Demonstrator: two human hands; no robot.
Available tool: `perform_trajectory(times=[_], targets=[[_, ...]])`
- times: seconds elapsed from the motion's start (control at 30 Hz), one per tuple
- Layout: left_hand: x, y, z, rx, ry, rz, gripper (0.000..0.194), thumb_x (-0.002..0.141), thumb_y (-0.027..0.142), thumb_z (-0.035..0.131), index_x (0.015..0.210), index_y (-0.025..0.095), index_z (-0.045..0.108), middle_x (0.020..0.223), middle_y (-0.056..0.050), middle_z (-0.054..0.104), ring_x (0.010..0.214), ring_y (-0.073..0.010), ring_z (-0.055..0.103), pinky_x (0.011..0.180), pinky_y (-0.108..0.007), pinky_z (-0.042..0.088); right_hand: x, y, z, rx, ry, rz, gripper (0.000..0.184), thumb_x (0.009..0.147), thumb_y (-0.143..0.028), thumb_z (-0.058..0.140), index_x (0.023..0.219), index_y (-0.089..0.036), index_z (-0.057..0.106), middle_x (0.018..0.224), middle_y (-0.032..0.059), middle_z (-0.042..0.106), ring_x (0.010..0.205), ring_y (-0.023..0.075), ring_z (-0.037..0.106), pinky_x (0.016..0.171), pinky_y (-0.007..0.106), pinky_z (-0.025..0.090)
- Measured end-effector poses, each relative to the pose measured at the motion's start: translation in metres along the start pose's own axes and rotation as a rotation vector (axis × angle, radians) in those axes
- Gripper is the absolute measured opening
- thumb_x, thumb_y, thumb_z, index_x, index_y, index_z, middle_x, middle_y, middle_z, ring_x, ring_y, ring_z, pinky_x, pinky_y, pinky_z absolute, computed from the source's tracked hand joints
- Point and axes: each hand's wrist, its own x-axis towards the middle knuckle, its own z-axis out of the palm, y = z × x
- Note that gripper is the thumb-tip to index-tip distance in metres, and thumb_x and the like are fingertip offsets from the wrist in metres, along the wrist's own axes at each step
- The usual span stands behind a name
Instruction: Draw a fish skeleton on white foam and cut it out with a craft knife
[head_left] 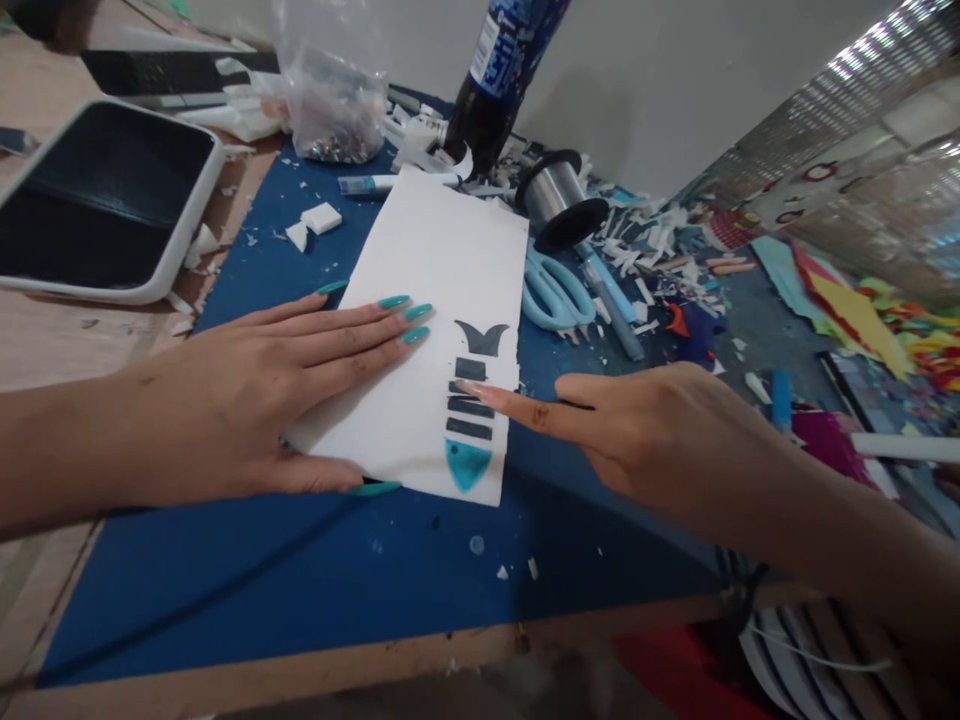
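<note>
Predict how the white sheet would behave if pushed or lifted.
The white sheet looks thin, so it is probably light and may flex. With the left hand resting across it, it likely won't slide freely.

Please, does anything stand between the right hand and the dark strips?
Nothing visible does. The right hand reaches in over the sheet to the dark strips; the left hand lies on the sheet, left of them.
</note>
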Motion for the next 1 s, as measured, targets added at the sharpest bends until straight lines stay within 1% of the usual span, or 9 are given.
perform_trajectory(times=[0.17, 0.33, 0.43, 0.53, 0.67, 0.73, 0.8, 0.9, 1.0], targets=[[-0.001, -0.001, 0.000, 0.012, -0.009, -0.007, 0.083, 0.079, 0.070, 0.040, 0.145, 0.030, 0.009, 0.152, 0.004, 0.014, 0.136, -0.0320, 0.027, 0.114, -0.050, 0.018, -0.006, 0.000, 0.008, -0.002, 0.055, 0.002, 0.072, 0.082, -0.003, 0.033, 0.144, -0.034, 0.016, 0.056, -0.0054, 0.042, 0.041, 0.0070, 0.014, 0.042, 0.022, 0.010], [-0.002, -0.004, 0.003, 0.030, 0.040, 0.012, 0.085, 0.078, 0.071, 0.041, 0.145, 0.031, 0.009, 0.152, 0.005, 0.014, 0.136, -0.0324, 0.028, 0.115, -0.049, 0.018, -0.018, 0.004, 0.012, -0.014, 0.077, 0.021, 0.068, 0.080, -0.002, 0.032, 0.138, -0.036, 0.033, 0.054, -0.0047, 0.042, 0.039, 0.0068, 0.024, 0.042, 0.022, 0.008], [-0.003, -0.004, 0.004, 0.035, 0.031, 0.010, 0.084, 0.078, 0.070, 0.042, 0.145, 0.031, 0.008, 0.152, 0.005, 0.014, 0.136, -0.0317, 0.028, 0.115, -0.048, 0.017, -0.029, 0.005, 0.016, 0.000, 0.087, 0.054, 0.067, 0.079, -0.001, 0.031, 0.135, -0.036, 0.039, 0.054, -0.0049, 0.043, 0.037, 0.0064, 0.029, 0.042, 0.021, 0.009], [-0.003, -0.004, 0.004, 0.030, 0.036, 0.006, 0.084, 0.078, 0.070, 0.043, 0.145, 0.031, 0.010, 0.152, 0.005, 0.015, 0.136, -0.0316, 0.028, 0.115, -0.049, 0.016, -0.038, 0.006, 0.020, 0.010, 0.070, 0.075, 0.069, 0.078, -0.001, 0.032, 0.137, -0.036, 0.036, 0.054, -0.0053, 0.044, 0.038, 0.0061, 0.031, 0.042, 0.021, 0.010], [-0.002, 0.000, 0.001, 0.039, 0.007, -0.023, 0.080, 0.080, 0.068, 0.040, 0.145, 0.030, 0.012, 0.152, 0.006, 0.015, 0.135, -0.0317, 0.029, 0.114, -0.048, 0.016, -0.045, 0.008, 0.020, 0.024, 0.068, 0.098, 0.067, 0.084, -0.006, 0.034, 0.141, -0.039, 0.023, 0.057, -0.0057, 0.046, 0.041, 0.0059, 0.030, 0.043, 0.021, 0.013], [-0.002, 0.001, 0.000, 0.056, -0.002, -0.026, 0.079, 0.081, 0.067, 0.041, 0.144, 0.030, 0.012, 0.152, 0.007, 0.013, 0.135, -0.0306, 0.029, 0.116, -0.044, 0.014, -0.045, 0.008, 0.017, 0.042, 0.104, 0.109, 0.065, 0.087, -0.008, 0.034, 0.143, -0.037, 0.019, 0.057, -0.0060, 0.045, 0.040, 0.0058, 0.029, 0.043, 0.021, 0.013], [-0.002, 0.000, 0.000, 0.051, 0.008, -0.012, 0.080, 0.080, 0.068, 0.041, 0.145, 0.030, 0.012, 0.152, 0.008, 0.013, 0.135, -0.0304, 0.028, 0.116, -0.042, 0.012, -0.042, 0.005, 0.012, 0.062, 0.126, 0.104, 0.063, 0.087, -0.007, 0.034, 0.142, -0.035, 0.023, 0.057, -0.0060, 0.043, 0.039, 0.0057, 0.029, 0.042, 0.022, 0.013], [-0.001, -0.002, 0.000, 0.002, 0.015, -0.001, 0.083, 0.078, 0.069, 0.043, 0.145, 0.030, 0.013, 0.151, 0.006, 0.016, 0.135, -0.0316, 0.028, 0.117, -0.043, 0.013, -0.033, -0.001, 0.007, 0.066, 0.130, 0.054, 0.062, 0.085, -0.004, 0.032, 0.140, -0.032, 0.031, 0.056, -0.0051, 0.043, 0.038, 0.0059, 0.029, 0.042, 0.022, 0.012], [0.000, -0.003, 0.001, -0.035, 0.021, -0.004, 0.085, 0.076, 0.071, 0.045, 0.145, 0.031, 0.013, 0.151, 0.004, 0.018, 0.135, -0.0321, 0.028, 0.117, -0.045, 0.015, -0.024, -0.006, 0.008, 0.048, 0.140, 0.026, 0.062, 0.086, -0.004, 0.031, 0.141, -0.032, 0.028, 0.058, -0.0040, 0.046, 0.039, 0.0067, 0.032, 0.043, 0.023, 0.012]])
